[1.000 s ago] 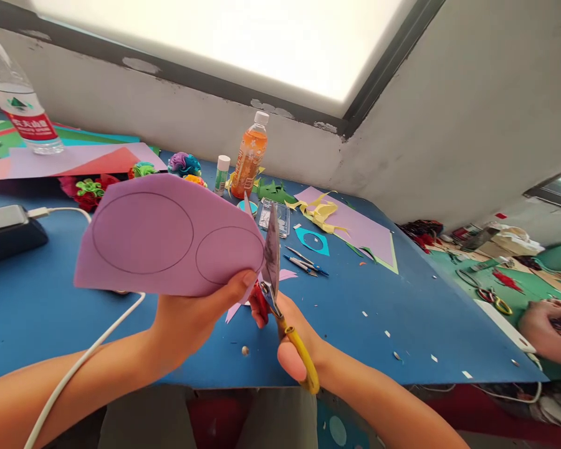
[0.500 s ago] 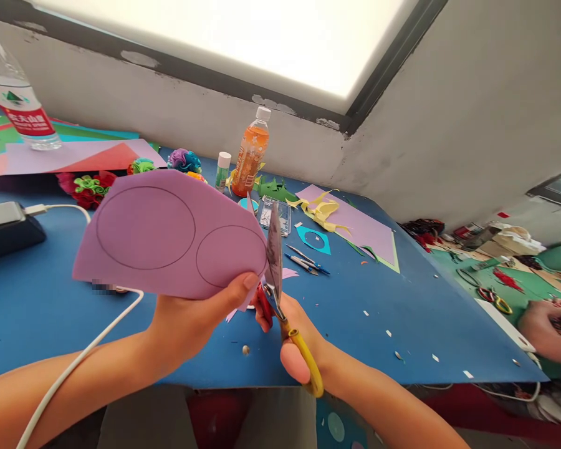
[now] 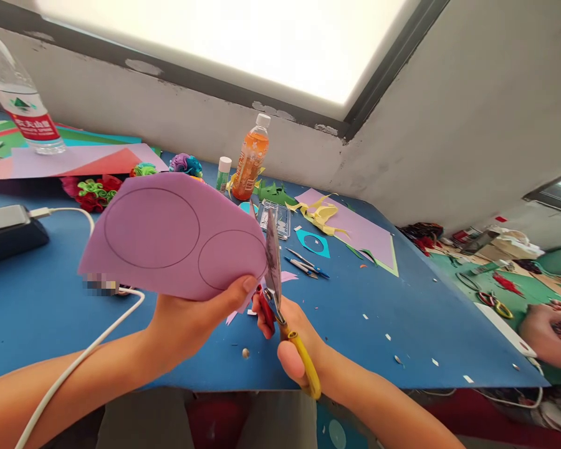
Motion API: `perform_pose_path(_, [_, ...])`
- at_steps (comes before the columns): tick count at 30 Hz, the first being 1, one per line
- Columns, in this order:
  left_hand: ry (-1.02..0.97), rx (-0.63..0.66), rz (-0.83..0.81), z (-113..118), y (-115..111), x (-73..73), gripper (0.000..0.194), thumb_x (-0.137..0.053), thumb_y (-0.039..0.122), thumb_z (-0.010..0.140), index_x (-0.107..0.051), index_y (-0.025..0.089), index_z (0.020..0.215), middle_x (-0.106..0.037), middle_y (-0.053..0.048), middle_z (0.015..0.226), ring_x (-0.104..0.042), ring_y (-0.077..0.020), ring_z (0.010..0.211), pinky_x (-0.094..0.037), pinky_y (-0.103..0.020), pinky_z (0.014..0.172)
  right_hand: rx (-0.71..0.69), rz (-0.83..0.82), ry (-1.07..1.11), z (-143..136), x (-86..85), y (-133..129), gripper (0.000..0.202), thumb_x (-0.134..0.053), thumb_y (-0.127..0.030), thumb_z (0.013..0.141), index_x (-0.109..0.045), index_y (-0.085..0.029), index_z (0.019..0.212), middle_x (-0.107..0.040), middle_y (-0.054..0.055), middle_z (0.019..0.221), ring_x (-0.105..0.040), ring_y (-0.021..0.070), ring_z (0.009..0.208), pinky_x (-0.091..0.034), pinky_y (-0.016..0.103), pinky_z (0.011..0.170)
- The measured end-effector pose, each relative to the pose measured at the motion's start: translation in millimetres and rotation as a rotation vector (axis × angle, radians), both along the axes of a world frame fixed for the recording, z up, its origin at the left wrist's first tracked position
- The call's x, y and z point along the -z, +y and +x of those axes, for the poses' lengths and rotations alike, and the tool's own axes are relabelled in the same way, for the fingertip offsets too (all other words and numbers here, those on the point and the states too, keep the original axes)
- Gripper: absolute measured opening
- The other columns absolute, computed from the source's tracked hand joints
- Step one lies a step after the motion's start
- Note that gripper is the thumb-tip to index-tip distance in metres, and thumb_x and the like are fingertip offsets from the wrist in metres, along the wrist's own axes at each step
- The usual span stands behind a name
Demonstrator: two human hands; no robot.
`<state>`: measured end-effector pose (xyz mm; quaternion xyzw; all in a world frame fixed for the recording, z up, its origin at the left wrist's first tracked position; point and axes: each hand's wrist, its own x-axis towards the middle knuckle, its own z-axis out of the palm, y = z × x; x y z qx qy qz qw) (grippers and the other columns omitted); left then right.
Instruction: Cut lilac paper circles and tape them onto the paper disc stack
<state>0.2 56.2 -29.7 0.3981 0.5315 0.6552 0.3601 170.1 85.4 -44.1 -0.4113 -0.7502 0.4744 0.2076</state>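
Observation:
My left hand (image 3: pixel 201 318) grips the lower edge of a sheet of purple paper (image 3: pixel 144 227), thumb on the near face and fingers hidden behind. Two drawn circles, a larger one at left and a smaller one at right, mark the sheet. In my right hand (image 3: pixel 299 330) is a pair of scissors (image 3: pixel 275 287) with one red and one yellow handle. Their blades point upward and stand apart around the paper's right edge, beside the smaller circle. My right thumb sits in the yellow handle, and fingers are in the red one.
Behind the sheet stand an orange drink bottle (image 3: pixel 251 156), a glue stick (image 3: pixel 223 174) and paper flowers (image 3: pixel 96 192). A water bottle (image 3: pixel 30 112) is at far left. Pens (image 3: pixel 303 267) and a blue paper scrap (image 3: pixel 312 242) lie at centre. Another person's hand (image 3: pixel 545 333) is at right.
The view has shifted slightly. The scissor blades have tipped a little left, and the purple paper has turned slightly with its left side moved right. Both hands keep their holds.

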Motion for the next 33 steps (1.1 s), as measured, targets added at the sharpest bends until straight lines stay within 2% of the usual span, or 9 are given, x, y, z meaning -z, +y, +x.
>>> perform_pose_path(5, [-0.094,-0.01,0.101,0,0,-2.0,0.014,-0.077,0.025,0.06,-0.067,0.017,0.066,-0.067,0.001,0.06,-0.064,-0.0146,0.052,-0.057,-0.02,0.051,0.016,-0.008,0.004,2,3.9,2,0.087,-0.026,-0.099,0.038,-0.044,-0.021,0.074,-0.044,-0.001,0.066,-0.035,0.0134,0.056,-0.033,0.028,0.049])
perform_pose_path(11, [-0.125,0.048,0.132,-1,-1,-2.7,0.008,-0.075,0.023,0.063,-0.069,0.018,0.064,-0.067,0.001,0.055,-0.064,-0.0168,0.046,-0.056,-0.024,0.045,0.043,-0.039,-0.002,3,6.8,1,0.077,-0.041,-0.094,0.048,-0.045,-0.021,0.076,-0.045,-0.001,0.067,-0.034,0.0127,0.056,-0.033,0.027,0.048])
perform_pose_path(13, [-0.119,0.048,0.13,-2,-1,-3.0,0.006,-0.075,0.021,0.063,-0.07,0.018,0.063,-0.067,0.001,0.054,-0.064,-0.0163,0.045,-0.056,-0.023,0.044,0.052,-0.054,0.001,3,6.5,0,0.068,-0.047,-0.086,0.054,-0.045,-0.021,0.076,-0.046,0.0,0.067,-0.035,0.013,0.057,-0.033,0.027,0.048])
perform_pose_path(17, [-0.123,0.058,0.141,-3,-1,-2.2,0.007,-0.075,0.02,0.064,-0.069,0.019,0.06,-0.067,0.002,0.052,-0.064,-0.0147,0.045,-0.055,-0.021,0.046,0.106,-0.165,0.014,4,10.1,0,0.037,-0.053,-0.056,0.069,-0.046,-0.021,0.076,-0.045,-0.001,0.066,-0.037,0.0121,0.056,-0.033,0.026,0.049])
perform_pose_path(22, [-0.146,0.079,0.153,-4,-1,-1.1,0.012,-0.073,0.02,0.067,-0.068,0.019,0.056,-0.066,0.003,0.048,-0.065,-0.0145,0.046,-0.055,-0.021,0.049,0.113,-0.173,0.054,9,23.5,3,0.018,-0.056,-0.036,0.073,-0.048,-0.021,0.078,-0.046,-0.003,0.061,-0.039,0.012,0.054,-0.035,0.025,0.049])
perform_pose_path(27, [-0.112,0.063,0.16,-4,-1,-4.3,0.015,-0.073,0.023,0.067,-0.066,0.018,0.055,-0.066,0.001,0.047,-0.064,-0.0145,0.043,-0.053,-0.02,0.043,0.164,-0.206,0.092,9,23.3,1,0.018,-0.059,-0.036,0.074,-0.049,-0.021,0.077,-0.048,-0.003,0.06,-0.041,0.0122,0.054,-0.036,0.024,0.048])
perform_pose_path(31, [-0.097,0.032,0.174,-6,0,-6.1,0.014,-0.072,0.022,0.068,-0.064,0.019,0.056,-0.065,0.003,0.046,-0.063,-0.0129,0.042,-0.051,-0.019,0.042,0.304,-0.394,0.169,3,16.3,-2,0.021,-0.051,-0.041,0.081,-0.048,-0.021,0.075,-0.049,-0.002,0.06,-0.043,0.011,0.051,-0.032,0.023,0.044])
perform_pose_path(33, [-0.095,0.022,0.179,-7,0,-5.7,0.012,-0.071,0.02,0.068,-0.064,0.02,0.058,-0.065,0.004,0.047,-0.063,-0.0127,0.043,-0.052,-0.019,0.042,0.325,-0.447,0.189,2,17.1,-3,0.023,-0.047,-0.043,0.084,-0.049,-0.021,0.076,-0.049,-0.002,0.059,-0.043,0.0109,0.049,-0.03,0.023,0.043])
